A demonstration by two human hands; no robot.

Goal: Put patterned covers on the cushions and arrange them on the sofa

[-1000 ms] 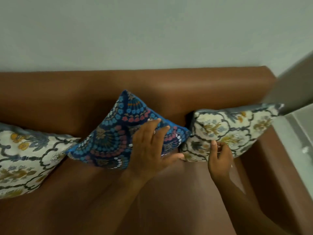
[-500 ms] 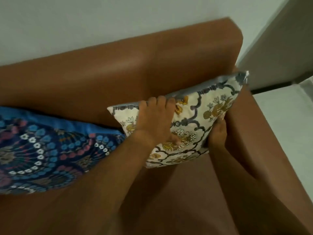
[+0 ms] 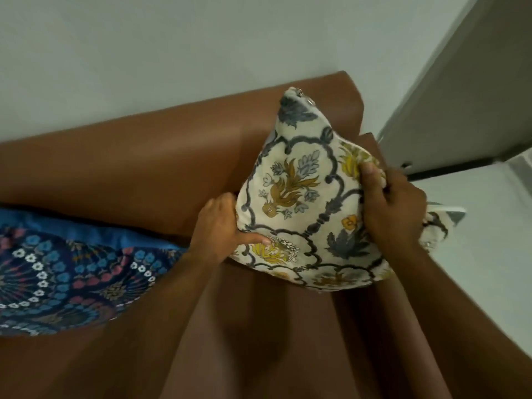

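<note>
Fingers of my right hand are clamped into the upper right edge of the cream floral cushion, bunching the fabric under the thumb. My left hand grips the opposite edge, thumb laid across the front face and the other fingers tucked behind, out of my sight. Between the two hands the cushion stands tilted on a corner, its top corner with the zipper pull pointing up against the backrest, at the right end of the brown sofa, close to the armrest. Its lower edge looks to be touching or just above the seat; I cannot tell which.

As for progress, this cushion already wears its patterned cover, and the zip appears closed, though it is too small for me to be certain. To my left, the blue patterned cushion is also covered and lies against the backrest, near my left wrist but not touching the cream one. So the covering work seems finished for the two cushions I can see. What I judge is left here is the arranging: settling the cream cushion square into the corner and letting go. Whether more cushions wait beyond the left edge of my view, I cannot say.
</note>
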